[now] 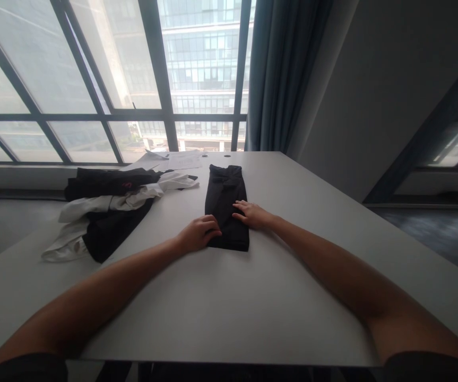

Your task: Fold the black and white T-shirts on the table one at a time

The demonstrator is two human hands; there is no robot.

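A pair of folded black shorts (225, 193) lies flat on the white table, its gathered waistband at the far end and its straight hem toward me. At the near left edge, my left hand (199, 233) has its fingers curled and pressed together on the cloth. What the fingertips pinch is partly hidden. My right hand (255, 215) rests over the right edge, fingers stretched out and thumb apart, lying on the fabric.
To the left, a loose heap of black clothes (101, 183) and white clothes (67, 239) lies on the white table (229, 313). Papers (181, 159) lie at the far end near two small round holes. Beyond stand large windows (129, 58) and a blue-grey curtain (276, 79).
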